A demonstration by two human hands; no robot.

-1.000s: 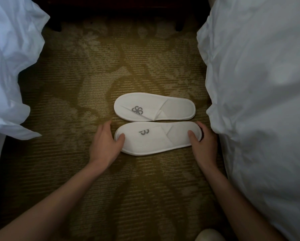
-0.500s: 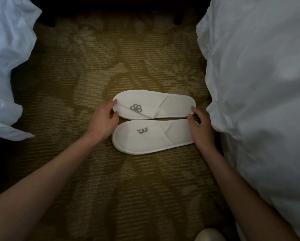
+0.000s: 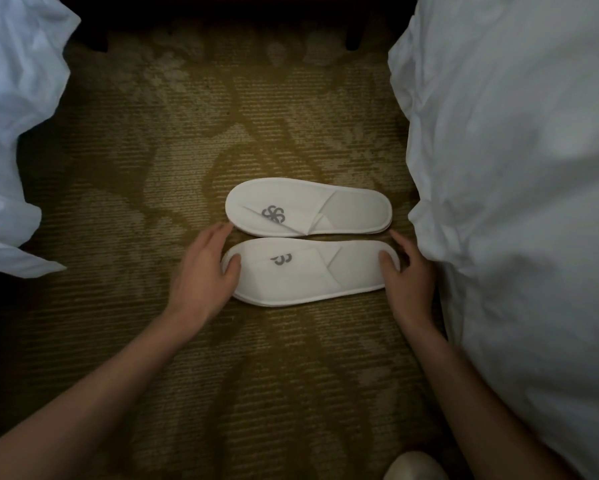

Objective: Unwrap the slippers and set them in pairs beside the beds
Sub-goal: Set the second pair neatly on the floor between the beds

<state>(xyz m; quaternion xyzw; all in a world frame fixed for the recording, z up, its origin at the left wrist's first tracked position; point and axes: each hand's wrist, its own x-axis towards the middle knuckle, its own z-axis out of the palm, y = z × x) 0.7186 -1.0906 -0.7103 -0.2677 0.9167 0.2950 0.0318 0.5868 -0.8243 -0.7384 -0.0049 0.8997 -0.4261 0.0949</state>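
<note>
Two white slippers lie flat, side by side, on patterned carpet [image 3: 152, 341] between two beds. Near slipper [image 3: 308, 271]: left hand [image 3: 201, 271] cups toe end, right hand [image 3: 409, 275] cups heel end, fingers spread, thumbs resting on top. Far slipper [image 3: 308, 206] untouched, just beside right bed's duvet [image 3: 516, 202].

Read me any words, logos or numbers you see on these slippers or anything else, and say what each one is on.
No readable words or numbers anywhere.
Far slipper: a grey swirl emblem, a symbol and not letters.
Near slipper: the same grey emblem, partly hidden under a fold of the strap.
Bedding and carpet: no text.
</note>
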